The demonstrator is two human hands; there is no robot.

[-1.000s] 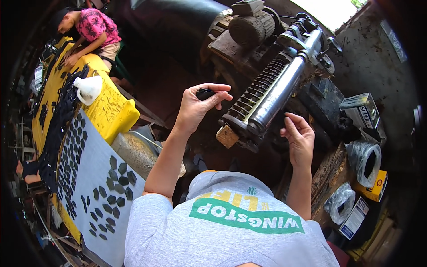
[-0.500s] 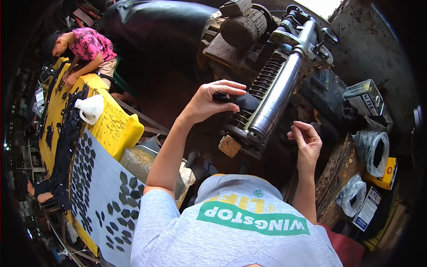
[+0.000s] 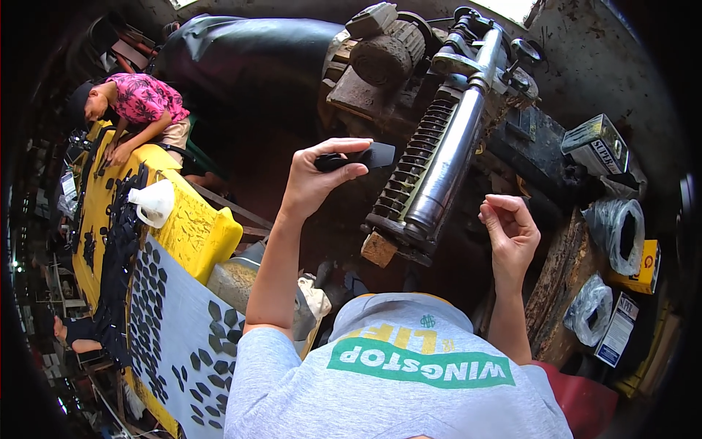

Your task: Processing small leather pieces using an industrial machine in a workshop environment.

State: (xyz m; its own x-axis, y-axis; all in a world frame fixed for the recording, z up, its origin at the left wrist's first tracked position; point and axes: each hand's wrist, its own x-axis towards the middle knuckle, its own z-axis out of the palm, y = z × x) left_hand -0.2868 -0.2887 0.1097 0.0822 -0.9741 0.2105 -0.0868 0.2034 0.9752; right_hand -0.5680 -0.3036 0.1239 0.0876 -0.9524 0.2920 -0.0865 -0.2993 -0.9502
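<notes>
My left hand [image 3: 322,172] grips a small stack of black flat pieces [image 3: 340,161], thumb beneath and fingers above; one dark grey piece [image 3: 378,155] sticks out toward the machine. Just right of it stands a roller machine with a shiny steel roller [image 3: 450,161] and a row of dark discs [image 3: 420,150] along its left side. On the other side of the roller, my right hand [image 3: 512,227] is raised with thumb and fingers pinched together. Whether anything small is between those fingertips cannot be made out.
A motor [image 3: 387,55] sits behind the machine, a wood block [image 3: 379,249] under its near end. At left, a person [image 3: 142,102] works at a yellow-covered table [image 3: 194,241] with a white jug [image 3: 152,201] and a grey sheet [image 3: 172,329] of black pieces. Boxes [image 3: 618,329] stand right.
My left hand, with the black pieces, has drawn back left from the discs, where a piece overlapped them before. My right hand has shifted slightly right. The whole view has shifted a little.
</notes>
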